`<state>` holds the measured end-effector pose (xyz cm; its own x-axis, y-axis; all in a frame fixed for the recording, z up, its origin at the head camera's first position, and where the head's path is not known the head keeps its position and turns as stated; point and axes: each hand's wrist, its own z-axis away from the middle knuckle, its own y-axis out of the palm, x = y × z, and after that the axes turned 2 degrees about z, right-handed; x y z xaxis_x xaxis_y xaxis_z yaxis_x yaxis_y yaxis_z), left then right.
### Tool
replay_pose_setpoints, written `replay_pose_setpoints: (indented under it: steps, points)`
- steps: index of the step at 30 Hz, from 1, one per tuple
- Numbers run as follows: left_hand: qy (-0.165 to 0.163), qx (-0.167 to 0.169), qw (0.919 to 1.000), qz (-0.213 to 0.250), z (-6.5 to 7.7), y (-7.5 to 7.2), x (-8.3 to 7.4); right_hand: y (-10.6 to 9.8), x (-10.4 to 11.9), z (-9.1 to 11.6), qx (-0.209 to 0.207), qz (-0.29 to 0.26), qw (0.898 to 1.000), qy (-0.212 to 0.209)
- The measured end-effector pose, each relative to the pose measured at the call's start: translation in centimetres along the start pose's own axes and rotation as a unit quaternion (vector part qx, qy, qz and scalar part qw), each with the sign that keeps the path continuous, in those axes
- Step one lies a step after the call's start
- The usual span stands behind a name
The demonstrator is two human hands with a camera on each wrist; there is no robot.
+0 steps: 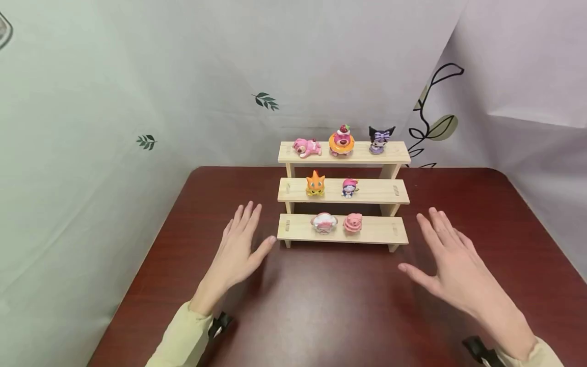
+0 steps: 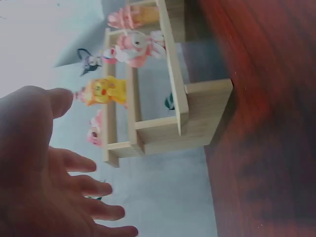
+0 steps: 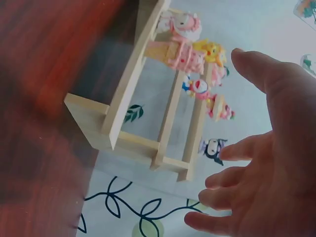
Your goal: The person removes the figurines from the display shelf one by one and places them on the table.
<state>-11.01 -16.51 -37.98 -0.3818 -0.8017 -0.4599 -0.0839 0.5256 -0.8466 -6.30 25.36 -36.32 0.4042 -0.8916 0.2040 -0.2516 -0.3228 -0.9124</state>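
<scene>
A three-tier wooden display stand (image 1: 343, 228) stands on the dark red table, with small figurines on every tier. On top are a lying pink bear (image 1: 307, 147), a bear in an orange ring (image 1: 341, 141) and a black-eared figurine (image 1: 379, 140). The middle tier bears an orange star-headed figurine (image 1: 315, 184) and one with a pink cap (image 1: 349, 188). A white-and-pink figurine (image 1: 324, 223) and a pink figurine (image 1: 352, 223) share the bottom tier. My left hand (image 1: 240, 250) is spread left of the stand, holding nothing. To its right, my right hand (image 1: 451, 260) is likewise spread and holds nothing.
The table (image 1: 321, 306) reaches back to a pale cloth backdrop (image 1: 206, 102) printed with leaves, which also hangs along both sides. Dark straps (image 1: 220, 324) show at the wrists, by the pale sleeves (image 1: 183, 336).
</scene>
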Motion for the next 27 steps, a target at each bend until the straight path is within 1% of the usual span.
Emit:
replay_pose_setpoints:
  steps: [2, 5, 9, 13, 17, 20, 23, 27]
  points:
    - [0.008, -0.009, 0.9999, 0.008, -1.2, 0.2, 0.0, -0.2, -0.4, -0.6, -0.007, -0.003, 1.000, -0.001]
    - [0.030, -0.028, 0.9990, 0.017, -3.0, 0.5, 0.0, -0.5, -1.0, -1.6, -0.025, -0.012, 1.000, -0.010]
    - [0.059, -0.061, 0.9961, 0.024, -4.9, 1.1, 0.3, -0.8, -1.6, -3.1, -0.079, -0.026, 0.996, -0.041]
    - [0.070, -0.087, 0.9934, 0.027, -6.3, 1.8, 0.8, -0.8, -1.8, -4.6, -0.139, -0.039, 0.987, -0.069]
    - [0.076, -0.087, 0.9928, 0.031, -7.5, 2.4, 1.4, -0.6, -2.2, -6.1, -0.182, -0.058, 0.977, -0.092]
    - [0.081, -0.081, 0.9929, 0.032, -8.2, 2.9, 1.7, -0.5, -2.6, -7.2, -0.201, -0.083, 0.970, -0.108]
    - [0.086, -0.076, 0.9929, 0.034, -8.8, 3.4, 1.7, -0.7, -2.9, -8.2, -0.204, -0.100, 0.967, -0.117]
    - [0.089, -0.073, 0.9927, 0.036, -9.2, 3.8, 1.8, -1.1, -3.1, -9.4, -0.195, -0.099, 0.969, -0.116]
